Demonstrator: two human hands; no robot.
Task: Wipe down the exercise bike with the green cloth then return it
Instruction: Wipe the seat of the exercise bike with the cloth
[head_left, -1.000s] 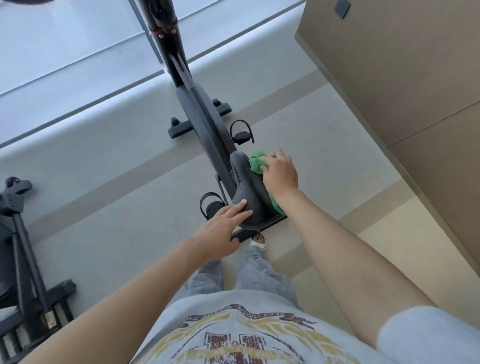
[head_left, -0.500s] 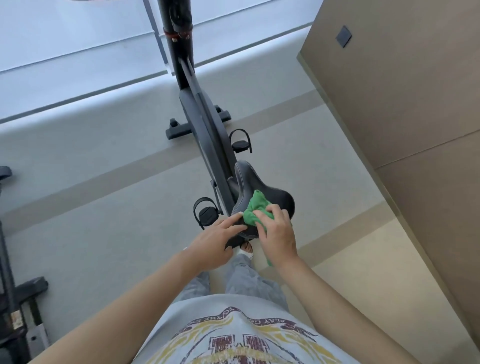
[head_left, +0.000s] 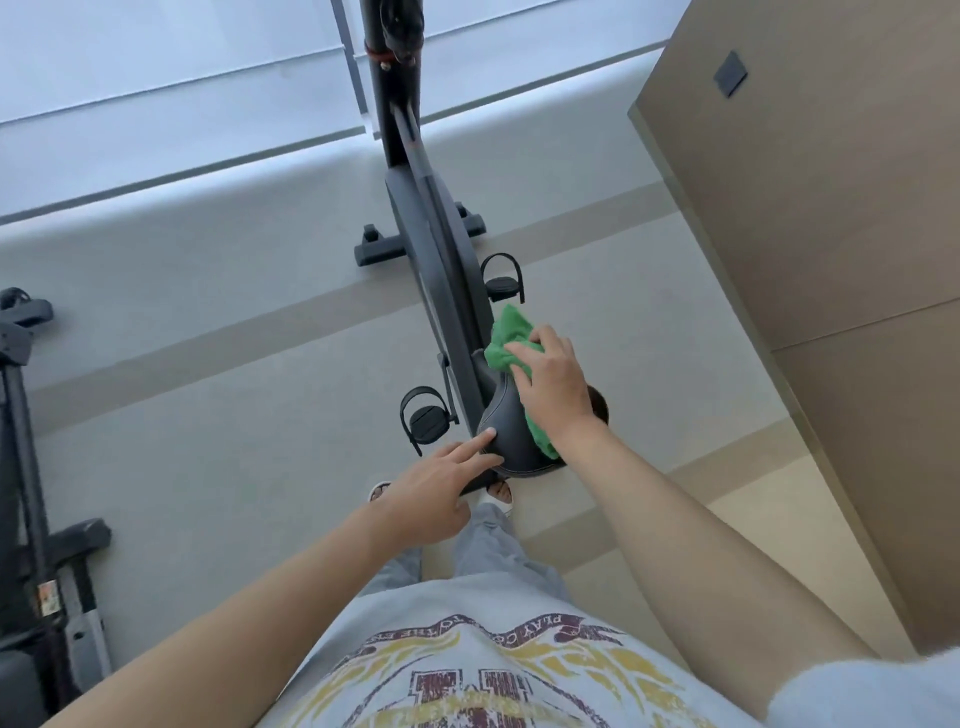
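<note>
The black exercise bike (head_left: 439, 244) stands straight ahead on the grey floor, its frame running away from me. Its black saddle (head_left: 501, 431) is just below my hands. My right hand (head_left: 553, 382) presses the green cloth (head_left: 511, 332) flat against the saddle's nose and right side; the cloth bunches out ahead of my fingers and trails under my wrist. My left hand (head_left: 441, 486) rests its spread fingertips on the saddle's left rear edge and holds nothing. The handlebars are out of view at the top.
A tan wall (head_left: 831, 234) with a dark switch plate (head_left: 730, 73) runs close along the right. Another black machine (head_left: 31, 467) stands at the left edge. A window ledge (head_left: 208, 171) crosses behind the bike. My sandalled feet (head_left: 498, 491) are under the saddle.
My right hand has slid the green cloth forward from the saddle's rear to its nose and right side. My left hand has stayed on the saddle's rear edge.
</note>
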